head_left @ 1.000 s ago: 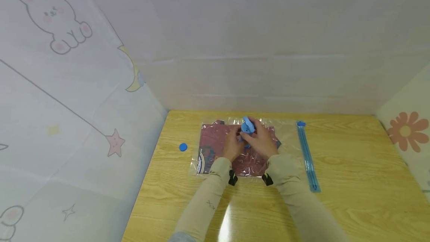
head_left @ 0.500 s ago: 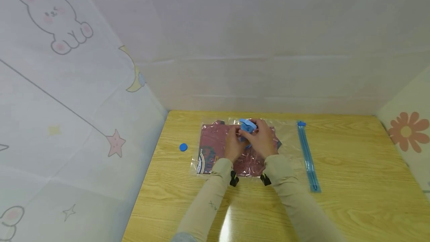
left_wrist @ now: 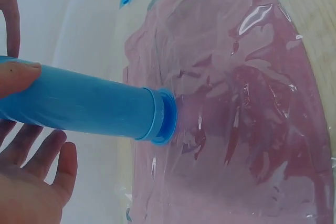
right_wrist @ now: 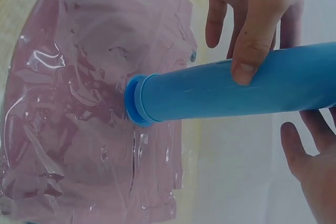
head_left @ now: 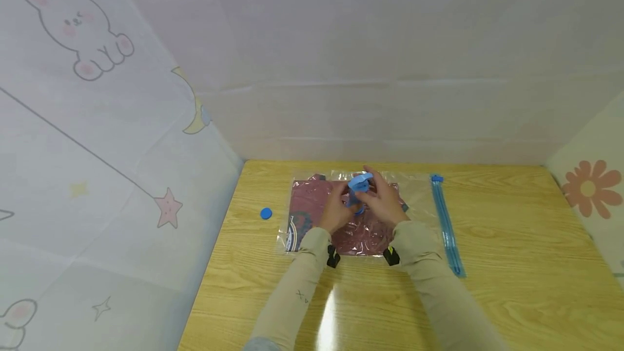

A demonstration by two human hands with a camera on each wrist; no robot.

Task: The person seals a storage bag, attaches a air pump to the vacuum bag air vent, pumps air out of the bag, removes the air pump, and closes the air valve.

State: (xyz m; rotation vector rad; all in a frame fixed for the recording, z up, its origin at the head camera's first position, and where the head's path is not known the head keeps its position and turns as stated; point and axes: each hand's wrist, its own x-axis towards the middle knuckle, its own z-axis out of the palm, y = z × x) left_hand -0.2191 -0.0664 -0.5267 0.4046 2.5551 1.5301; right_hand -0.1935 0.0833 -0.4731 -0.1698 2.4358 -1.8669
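Note:
A blue hand pump (head_left: 360, 182) stands upright on a clear plastic storage bag (head_left: 421, 188) with folded maroon clothing (head_left: 309, 199) inside. Its flanged lower end meets the bag's surface, seen close up as a blue barrel (left_wrist: 89, 100) in the left wrist view. My left hand (head_left: 336, 211) holds the barrel from the left, its thumb (right_wrist: 245, 69) laid along the side in the right wrist view. From the right, my right hand (head_left: 387, 203) holds the pump near its top handle, thumb on the barrel and fingers spread behind it.
A small round blue cap (head_left: 265, 213) lies on the wooden table (head_left: 239, 275) left of the bag. Along the bag's right edge runs a blue zip seal (head_left: 447, 226) with a slider (head_left: 437, 179) at its far end. Patterned cloth walls stand behind and beside the table.
The pump's top handle has turned anticlockwise, from slanting down to the right to slanting up to the right. My right hand's fingers have shifted and spread. The bag stays put.

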